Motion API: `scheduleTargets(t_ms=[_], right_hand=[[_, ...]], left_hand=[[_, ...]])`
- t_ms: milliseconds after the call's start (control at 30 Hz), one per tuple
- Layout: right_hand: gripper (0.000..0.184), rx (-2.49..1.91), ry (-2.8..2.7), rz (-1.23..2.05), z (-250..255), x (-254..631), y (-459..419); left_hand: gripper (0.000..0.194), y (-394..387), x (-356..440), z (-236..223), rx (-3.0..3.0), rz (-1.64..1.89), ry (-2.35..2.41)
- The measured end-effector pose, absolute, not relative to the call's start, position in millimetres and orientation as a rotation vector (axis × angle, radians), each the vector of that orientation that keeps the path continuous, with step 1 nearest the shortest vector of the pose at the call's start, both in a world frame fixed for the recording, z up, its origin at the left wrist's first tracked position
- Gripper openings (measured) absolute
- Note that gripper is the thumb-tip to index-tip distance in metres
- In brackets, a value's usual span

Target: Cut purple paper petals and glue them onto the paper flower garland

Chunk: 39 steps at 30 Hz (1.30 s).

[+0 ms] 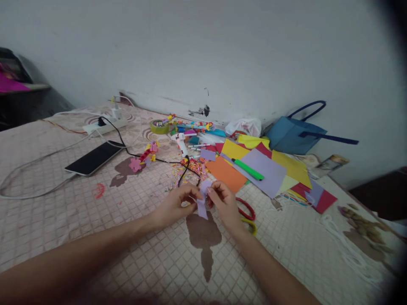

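Observation:
A small strip of purple paper [202, 210] is held upright between both hands above the patterned table cover. My left hand [179, 203] pinches its left edge with thumb and forefinger. On the other side, my right hand [224, 203] grips the strip near its upper part with bent fingers. Scissors with a red handle loop [246, 208] and a yellow one lie just right of my right hand, partly hidden by it. Behind the hands are scattered bits of coloured paper [190, 168] and a black cord.
A white glue gun [181, 143] lies behind the scraps. Coloured paper sheets [262, 167] with a green marker [249, 169] spread to the right, near a blue bag [295, 134]. At left are a tablet [95, 158], a power strip [104, 126] and a paper-flower piece [144, 156]. Green tape [159, 127] stands at the back.

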State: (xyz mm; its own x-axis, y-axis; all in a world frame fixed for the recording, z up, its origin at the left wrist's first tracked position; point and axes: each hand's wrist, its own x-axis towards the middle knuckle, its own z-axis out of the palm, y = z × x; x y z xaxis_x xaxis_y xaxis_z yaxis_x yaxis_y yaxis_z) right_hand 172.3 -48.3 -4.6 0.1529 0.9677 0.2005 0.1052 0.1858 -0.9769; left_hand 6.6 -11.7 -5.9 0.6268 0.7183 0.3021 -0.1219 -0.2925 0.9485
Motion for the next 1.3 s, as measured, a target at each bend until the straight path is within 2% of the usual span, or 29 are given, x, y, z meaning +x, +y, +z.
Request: scheduleTargets(t_ms=[133, 233, 467, 800, 1067, 1300], right_hand=[[0.020, -1.208, -1.232, 0.901, -1.3, 168.8, -49.9], [0.020, -1.178, -1.247, 0.905, -1.5, 167.7, -50.7], [0.024, -1.106, -1.265, 1.050, -7.5, 164.8, -53.2], [0.022, -1.170, -1.240, 1.054, -10.8, 164.8, -51.8], [0.027, -1.160, -1.234, 1.002, -7.0, 165.5, -51.4], [0.017, -1.135, -1.251, 1.024, -6.8, 165.7, -51.3]], left_hand=[[0.006, -12.1, 8.0, -7.2, 1.649, 0.871, 0.577], [0.019, -10.7, 9.1, -7.7, 1.485, 0.852, 0.613], [0.030, -9.2, 9.9, -10.7, 1.291, 0.801, 0.688], [0.027, -13.1, 8.2, -5.5, 1.386, 0.821, 0.588], [0.026, -11.3, 8.8, -8.2, 1.371, 0.801, 0.610], [0.027, -4.8, 7.7, -15.1, 1.316, 0.784, 0.705]])
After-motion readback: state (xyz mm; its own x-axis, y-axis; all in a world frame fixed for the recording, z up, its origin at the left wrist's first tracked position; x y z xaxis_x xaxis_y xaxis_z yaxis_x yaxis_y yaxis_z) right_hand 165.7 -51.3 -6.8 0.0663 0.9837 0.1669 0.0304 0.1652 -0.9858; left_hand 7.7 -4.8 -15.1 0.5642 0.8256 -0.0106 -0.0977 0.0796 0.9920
